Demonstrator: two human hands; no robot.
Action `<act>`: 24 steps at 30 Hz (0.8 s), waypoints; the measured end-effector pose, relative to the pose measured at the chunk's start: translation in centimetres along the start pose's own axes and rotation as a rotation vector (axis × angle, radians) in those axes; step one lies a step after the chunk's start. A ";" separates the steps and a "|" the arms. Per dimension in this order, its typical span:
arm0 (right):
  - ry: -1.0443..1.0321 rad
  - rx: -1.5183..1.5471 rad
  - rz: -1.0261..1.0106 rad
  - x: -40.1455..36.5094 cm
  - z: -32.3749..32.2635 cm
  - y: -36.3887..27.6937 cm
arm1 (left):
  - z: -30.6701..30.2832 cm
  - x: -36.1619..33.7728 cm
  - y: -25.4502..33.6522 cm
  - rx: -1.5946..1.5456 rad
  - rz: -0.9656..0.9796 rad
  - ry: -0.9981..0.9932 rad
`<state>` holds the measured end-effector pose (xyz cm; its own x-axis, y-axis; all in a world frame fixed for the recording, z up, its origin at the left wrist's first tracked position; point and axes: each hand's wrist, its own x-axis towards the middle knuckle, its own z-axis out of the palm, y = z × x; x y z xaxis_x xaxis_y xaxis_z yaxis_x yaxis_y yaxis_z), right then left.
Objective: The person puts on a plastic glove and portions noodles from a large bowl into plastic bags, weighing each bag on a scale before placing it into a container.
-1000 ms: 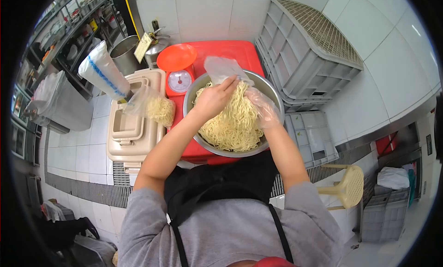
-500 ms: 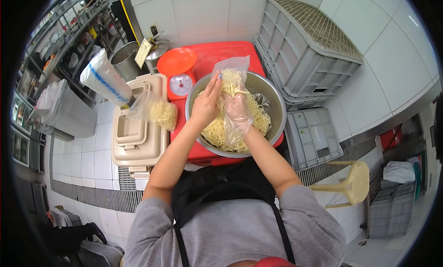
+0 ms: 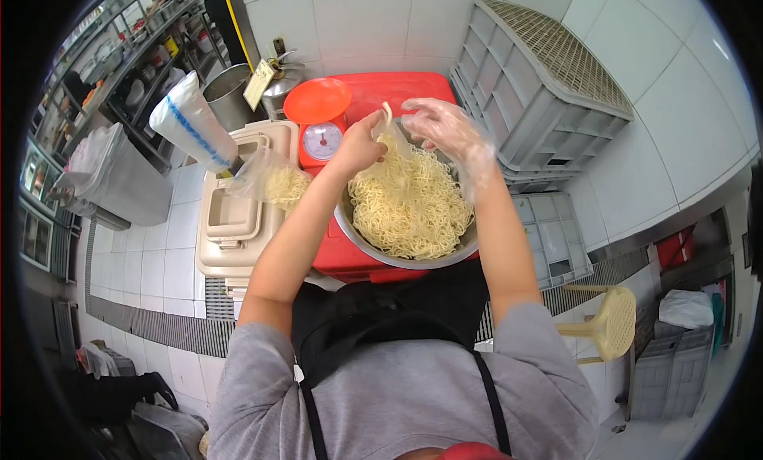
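My bare left hand (image 3: 362, 146) is closed on the upper part of a clear plastic bag (image 3: 391, 159) with noodles in it. The bag hangs over a large metal bowl (image 3: 367, 249) heaped with pale yellow noodles (image 3: 417, 217). A noodle strand pokes up at the bag's mouth. My right hand (image 3: 451, 132), in a loose clear plastic glove, is above the bowl's far right side. Its fingers are apart and loosely bent, with nothing seen in them. The bowl rests on a red surface (image 3: 397, 85).
Left of the bowl stand a red scale (image 3: 322, 142) with an orange pan (image 3: 318, 100) and a beige lidded container (image 3: 208, 257). On that container lie a filled noodle bag (image 3: 286, 187) and a white plastic roll (image 3: 191, 126). Grey crates (image 3: 540, 86) are stacked at right.
My right hand has come out of the noodles and moved up and right, away from the bag. My left hand has gone from lying flat against the bag to gripping it.
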<state>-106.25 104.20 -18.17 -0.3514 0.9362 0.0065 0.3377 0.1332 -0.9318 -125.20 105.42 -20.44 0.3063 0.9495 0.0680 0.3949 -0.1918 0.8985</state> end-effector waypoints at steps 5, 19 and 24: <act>0.519 -0.792 -0.203 -1.2 6.6 6.2 | -0.7 -0.6 4.0 -0.094 0.021 -0.098; 0.368 -0.245 -0.159 -0.7 2.7 -7.2 | -3.1 -2.5 6.7 -0.186 0.107 -0.309; 0.028 -0.766 -0.058 0.8 6.1 -3.0 | -3.0 -0.2 1.2 -0.249 -0.080 -0.250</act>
<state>-112.85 102.54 -17.60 -0.3678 0.9275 0.0662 0.8339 0.3605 -0.4179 -127.38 105.78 -18.06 0.4976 0.8630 -0.0872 0.2126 -0.0238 0.9769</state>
